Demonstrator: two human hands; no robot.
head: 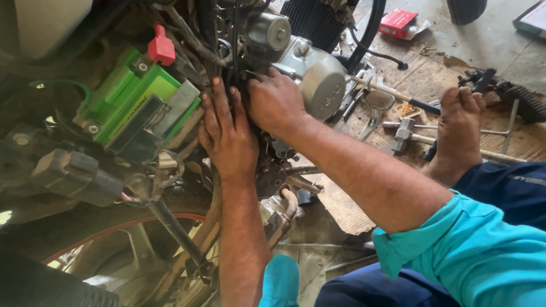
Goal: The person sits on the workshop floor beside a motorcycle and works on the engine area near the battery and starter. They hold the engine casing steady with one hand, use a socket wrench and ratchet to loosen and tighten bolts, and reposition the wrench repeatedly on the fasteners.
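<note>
We log colours only. Battery [133,96]: bright green casing, red terminal cap [161,46]. Engine cover [320,79]: silver-grey metal. Rear wheel [122,250]: black tyre, red rim stripe. Connector block [74,176]: dark grey. Sleeve [472,250]: turquoise; trousers [506,187]: navy blue. Small box [398,21]: red with white. Mat [426,79]: brown, woven pattern. Hammer [405,134]: grey steel. We note dark grease on left hand [227,136] and right hand [276,102].

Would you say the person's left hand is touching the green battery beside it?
Apart. The head view shows the left hand pressed flat against the dark engine area, with black wiring and grey parts lying between it and the green battery.
</note>
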